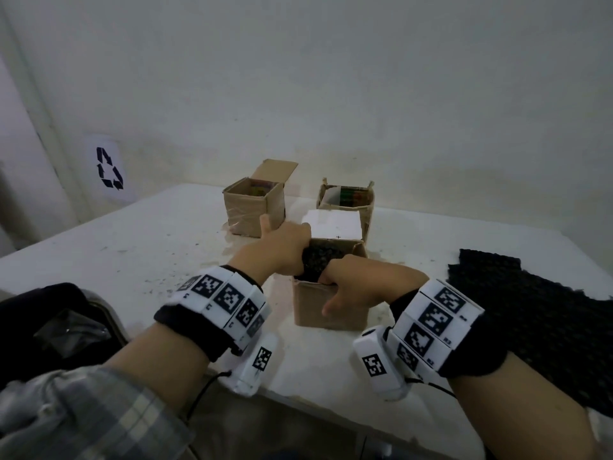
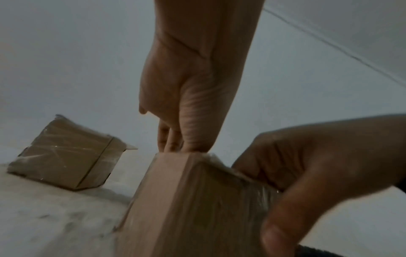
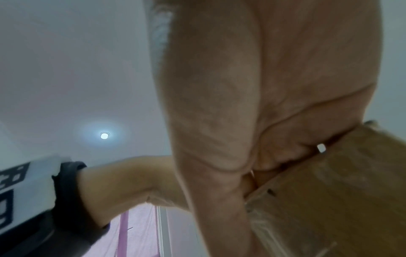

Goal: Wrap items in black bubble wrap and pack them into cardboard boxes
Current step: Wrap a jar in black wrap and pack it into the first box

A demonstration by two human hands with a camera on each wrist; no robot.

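A small cardboard box (image 1: 330, 308) stands on the white table (image 1: 132, 247) in front of me. A black bubble-wrapped bundle (image 1: 320, 260) sticks out of its open top. My left hand (image 1: 282, 250) lies over the bundle from the left, thumb lifted clear. In the left wrist view its fingers (image 2: 173, 137) point straight down into the box (image 2: 186, 208). My right hand (image 1: 351, 280) grips the box's near rim, fingers hooked over the edge and thumb on the front face. The right wrist view shows that hand (image 3: 274, 139) against the box wall (image 3: 340, 191).
Two more open cardboard boxes stand behind, one at back left (image 1: 255, 207) and one at back right (image 1: 348, 199), with a white sheet (image 1: 335, 224) between them and the near box. A black bubble wrap sheet (image 1: 530, 310) lies right. A dark bag (image 1: 49, 323) sits left.
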